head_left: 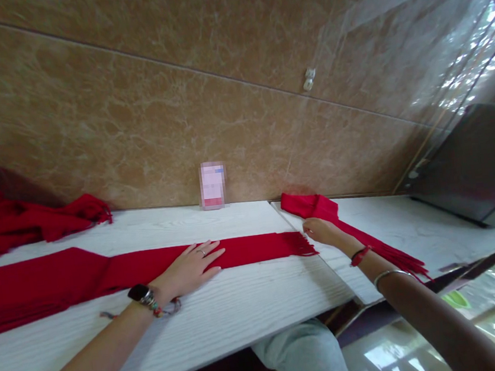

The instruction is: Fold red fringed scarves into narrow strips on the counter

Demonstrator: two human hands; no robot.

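A long red scarf lies folded into a narrow band along the table, its fringed end pointing right and its wider part running off the left edge. My left hand rests flat on the band with fingers spread. At the upper corner of the fringe, my right hand has its fingers closed in a pinch on the scarf's end; the fingertips are partly hidden. Behind that hand lies a second folded red scarf, its fringe stretching right beneath my forearm.
A heap of red cloth sits at the back left. A phone-like pinkish object, blurred out, leans against the brown tiled wall. The white table has a seam near my right hand. A dark grey box-like object stands at right.
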